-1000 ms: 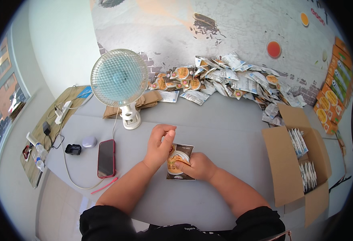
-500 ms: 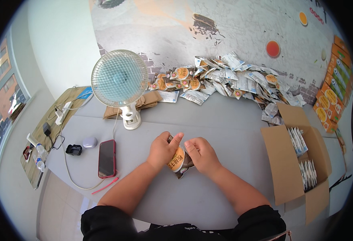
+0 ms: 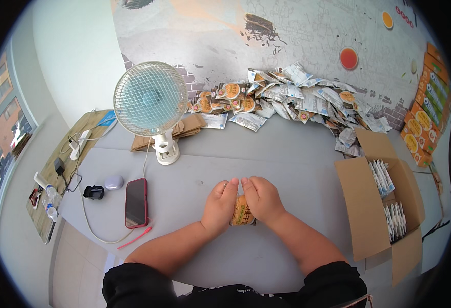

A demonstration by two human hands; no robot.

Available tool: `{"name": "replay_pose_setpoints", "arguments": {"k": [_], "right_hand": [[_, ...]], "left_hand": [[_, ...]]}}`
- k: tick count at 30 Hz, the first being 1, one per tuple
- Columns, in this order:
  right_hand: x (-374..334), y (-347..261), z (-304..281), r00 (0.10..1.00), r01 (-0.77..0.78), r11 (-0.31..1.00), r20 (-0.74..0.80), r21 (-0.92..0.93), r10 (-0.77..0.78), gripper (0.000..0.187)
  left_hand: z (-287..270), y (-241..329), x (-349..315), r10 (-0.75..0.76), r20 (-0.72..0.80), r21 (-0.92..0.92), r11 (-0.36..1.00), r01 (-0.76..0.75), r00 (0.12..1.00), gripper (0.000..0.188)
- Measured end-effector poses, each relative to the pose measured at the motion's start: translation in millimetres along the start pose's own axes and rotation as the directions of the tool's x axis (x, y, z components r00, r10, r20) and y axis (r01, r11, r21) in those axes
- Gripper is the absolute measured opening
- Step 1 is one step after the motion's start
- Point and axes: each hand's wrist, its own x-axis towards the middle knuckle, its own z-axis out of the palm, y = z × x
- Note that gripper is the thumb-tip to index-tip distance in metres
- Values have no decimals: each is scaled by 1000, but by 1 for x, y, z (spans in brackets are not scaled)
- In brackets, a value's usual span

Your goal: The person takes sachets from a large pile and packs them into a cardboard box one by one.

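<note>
Over the middle of the grey table, a small brown and orange snack packet (image 3: 243, 212) is squeezed between both my hands. My left hand (image 3: 219, 206) is closed round its left side, thumb pointing away from me. Round the right side my right hand (image 3: 264, 199) is closed the same way, and the two thumbs stand almost tip to tip. Only the packet's lower front shows; its top and edges are hidden by my fingers. An open cardboard box (image 3: 359, 210) to the right holds rows of similar packets (image 3: 395, 220) standing on edge.
A large heap of loose packets (image 3: 302, 97) lies along the wall. A white desk fan (image 3: 151, 100) stands at the back left beside folded brown cardboard (image 3: 189, 126). Nearer left are a red-cased phone (image 3: 136, 203), a pink cable (image 3: 135, 238) and a lavender case (image 3: 114, 182). Orange cartons (image 3: 420, 128) stand far right.
My left hand has shifted right, closer to my right hand. The packet has turned from a slant to more upright, and less of it shows between the hands.
</note>
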Motion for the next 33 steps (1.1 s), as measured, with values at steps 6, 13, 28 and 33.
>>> {"name": "replay_pose_setpoints", "arguments": {"k": [6,13,28,33], "right_hand": [[1,1,-1,973,-192,954,168,232,155,43],[2,10,7,849,-521,708,374,476,373,47],[5,16,9,737,-533,204,332,821,589,49],[-8,8,36,813,-506,565,143,652,564,57]], "left_hand": [[-2,-4,3,29,17,-18,999,-28,999,32],[1,0,0,-20,19,-55,998,21,1000,33],[-8,14,18,14,-98,-115,993,-25,995,32],[-21,9,36,40,-333,-253,959,-130,942,37]]}}
